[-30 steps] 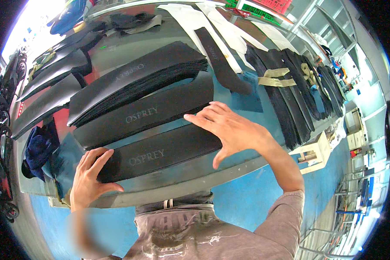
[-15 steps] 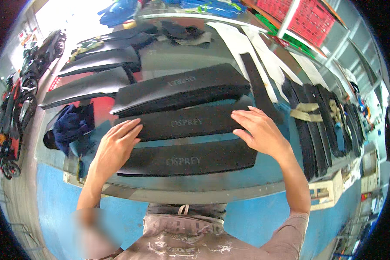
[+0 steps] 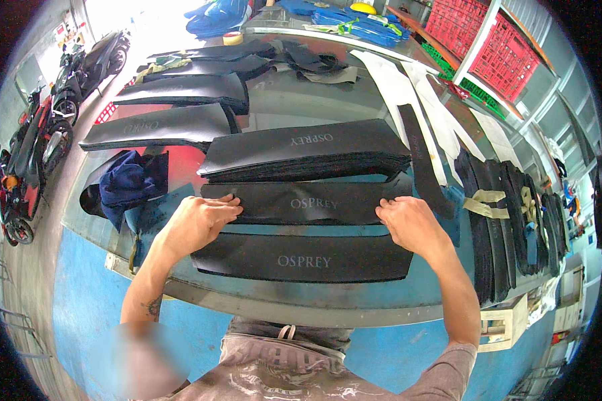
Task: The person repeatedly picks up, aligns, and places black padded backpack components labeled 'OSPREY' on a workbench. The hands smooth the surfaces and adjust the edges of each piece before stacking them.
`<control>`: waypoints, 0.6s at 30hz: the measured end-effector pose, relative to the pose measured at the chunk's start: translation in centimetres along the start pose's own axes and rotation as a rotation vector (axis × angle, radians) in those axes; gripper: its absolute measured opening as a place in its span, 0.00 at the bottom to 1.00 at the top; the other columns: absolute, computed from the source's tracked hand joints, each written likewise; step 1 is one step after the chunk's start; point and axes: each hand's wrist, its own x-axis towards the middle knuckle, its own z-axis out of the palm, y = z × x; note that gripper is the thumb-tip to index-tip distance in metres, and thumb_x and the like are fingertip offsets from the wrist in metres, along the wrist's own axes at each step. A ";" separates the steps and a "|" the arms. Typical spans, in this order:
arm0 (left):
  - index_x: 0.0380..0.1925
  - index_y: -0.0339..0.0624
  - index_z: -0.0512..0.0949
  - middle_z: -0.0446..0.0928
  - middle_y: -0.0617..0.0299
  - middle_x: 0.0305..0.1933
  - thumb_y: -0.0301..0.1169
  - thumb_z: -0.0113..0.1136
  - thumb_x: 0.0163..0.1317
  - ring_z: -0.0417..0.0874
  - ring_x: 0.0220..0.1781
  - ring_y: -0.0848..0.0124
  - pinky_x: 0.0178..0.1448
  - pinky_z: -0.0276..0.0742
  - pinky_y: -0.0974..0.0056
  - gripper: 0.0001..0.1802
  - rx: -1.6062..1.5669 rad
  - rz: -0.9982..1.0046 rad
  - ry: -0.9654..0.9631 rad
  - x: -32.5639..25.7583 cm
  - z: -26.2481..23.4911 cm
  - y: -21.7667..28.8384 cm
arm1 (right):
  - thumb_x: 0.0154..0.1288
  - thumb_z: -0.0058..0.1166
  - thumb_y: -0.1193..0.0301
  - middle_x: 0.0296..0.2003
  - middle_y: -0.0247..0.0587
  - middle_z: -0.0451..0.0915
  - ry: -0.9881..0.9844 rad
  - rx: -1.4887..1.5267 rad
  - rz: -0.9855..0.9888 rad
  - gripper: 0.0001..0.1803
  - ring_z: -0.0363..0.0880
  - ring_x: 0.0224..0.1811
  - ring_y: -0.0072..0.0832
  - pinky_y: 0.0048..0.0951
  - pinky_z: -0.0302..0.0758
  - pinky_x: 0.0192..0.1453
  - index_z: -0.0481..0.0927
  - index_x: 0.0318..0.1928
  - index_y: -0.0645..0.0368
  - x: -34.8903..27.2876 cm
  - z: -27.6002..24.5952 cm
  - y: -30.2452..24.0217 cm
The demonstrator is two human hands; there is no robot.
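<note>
Red crates (image 3: pixel 503 65) on rack (image 3: pixel 476 37), upper R; contents can't be made out. Green crate (image 3: pixel 485 99) under them, ditto. L hand (image 3: pixel 206 219), palm down, fingers bent — gripping blk strip (image 3: pixel 314 206) nr its L end. R hand (image 3: pixel 411 224), same pose, gripping nr R end. Strip lies on glossy grey table (image 3: pixel 381 314), between blk stack (image 3: pixel 301 152) (behind) and 2nd strip (image 3: pixel 304 260) (nearer person). Floor (image 3: pixel 408 347) blue. Motorbikes (image 3: pixel 37 164), far L.

On the worktable (image 3: pixel 328 313) here, one panel (image 3: pixel 303 259) lies nearest the worker (image 3: pixel 294 367), a second panel (image 3: pixel 301 203) just behind it, a panel stack (image 3: pixel 308 148) behind that. A cloth heap (image 3: pixel 138 186) sits to the worker's left, strip bundles (image 3: pixel 492 247) to the right; motorcycles (image 3: pixel 37 150) stand off past the worktable's left end.
</note>
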 end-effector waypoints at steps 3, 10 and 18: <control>0.42 0.33 0.90 0.90 0.45 0.52 0.20 0.69 0.61 0.90 0.61 0.54 0.66 0.88 0.54 0.09 -0.052 -0.028 0.042 -0.4 0.2 -0.2 | 0.68 0.64 0.71 0.40 0.47 0.92 -0.017 0.069 0.049 0.06 0.92 0.41 0.46 0.45 0.88 0.51 0.91 0.38 0.57 0.1 -0.9 0.0; 0.43 0.32 0.90 0.91 0.47 0.52 0.16 0.67 0.65 0.92 0.59 0.56 0.63 0.88 0.58 0.09 -0.178 -0.106 0.255 -0.5 -1.2 1.0 | 0.65 0.72 0.67 0.47 0.44 0.93 0.325 0.493 0.206 0.09 0.93 0.48 0.42 0.40 0.88 0.55 0.93 0.41 0.58 -1.3 -0.9 2.0; 0.41 0.35 0.90 0.91 0.49 0.54 0.17 0.68 0.61 0.91 0.62 0.51 0.69 0.85 0.48 0.10 0.118 0.083 0.358 -6.0 0.0 4.5 | 0.59 0.69 0.79 0.58 0.37 0.90 0.502 0.129 0.086 0.20 0.89 0.60 0.38 0.44 0.85 0.66 0.88 0.53 0.52 -9.0 -2.5 -4.1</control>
